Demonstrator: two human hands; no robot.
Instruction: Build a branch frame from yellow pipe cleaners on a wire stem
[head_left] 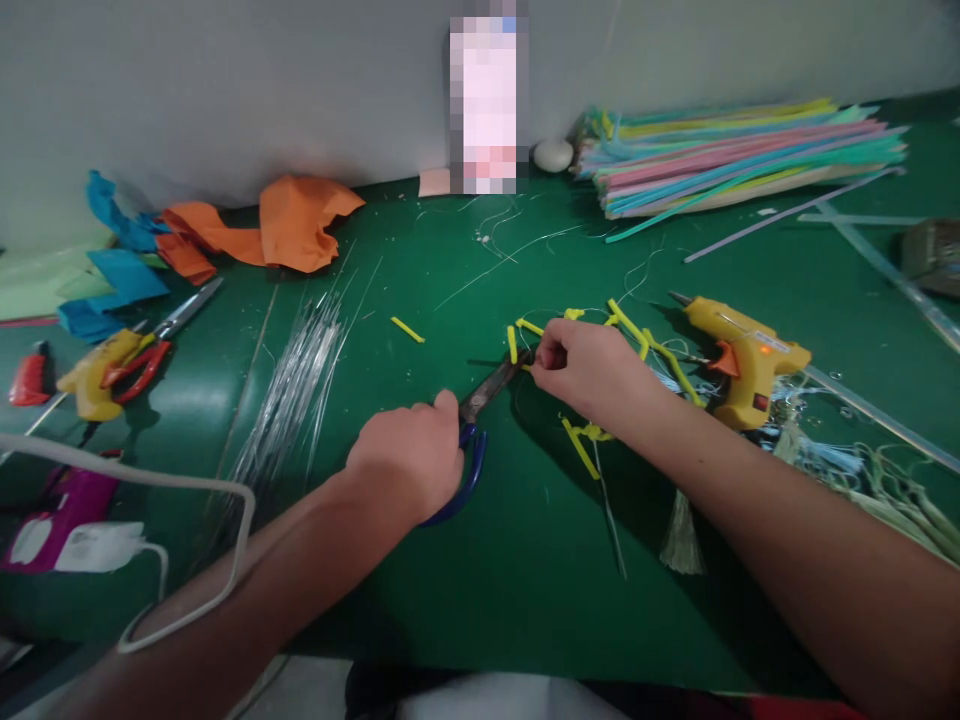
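Note:
My left hand (409, 455) is closed around the blue handles of a pair of scissors (480, 395), whose blades point up and right. At the blade tips, my right hand (581, 365) pinches something small; its fingertips hide most of it, though a thin thread runs beside them. Around that hand lie bent yellow pipe cleaner pieces (637, 330), some apparently joined by thread. Below it rests another yellow pipe cleaner piece (581, 447) with a thin strand trailing down. A short yellow piece (407, 329) lies apart, left of the blades.
A yellow glue gun (746, 350) lies right of my right hand, near tassels (682, 540). Colourful pipe cleaners (742, 160) are heaped at the back right. Clear thin strands (296, 375), orange crepe paper (300, 225), and another glue gun (101, 375) lie left. A white cable (244, 520) crosses my left forearm.

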